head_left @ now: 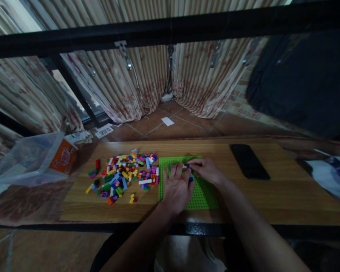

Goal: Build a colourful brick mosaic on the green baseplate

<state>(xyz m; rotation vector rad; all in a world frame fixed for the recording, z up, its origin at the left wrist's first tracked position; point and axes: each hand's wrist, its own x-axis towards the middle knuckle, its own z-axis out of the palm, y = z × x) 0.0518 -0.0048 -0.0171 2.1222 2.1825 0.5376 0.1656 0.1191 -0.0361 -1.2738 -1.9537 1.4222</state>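
Observation:
A green studded baseplate [205,194] lies on the wooden board [286,189]. My left hand [176,189] rests flat on the plate, fingers stretched out towards a few small bricks [186,166] standing on it. My right hand [206,170] is closed in a pinch on one of those small bricks, blue or yellow, near the plate's far edge. Both hands touch each other over the plate. A loose pile of coloured bricks [124,175] lies just left of the plate.
A black phone [249,161] lies on the board to the right. A clear plastic tub [25,158] with an orange label stands at the left. Curtains [147,79] and a black rail [170,30] stand beyond; tiled floor lies behind the board.

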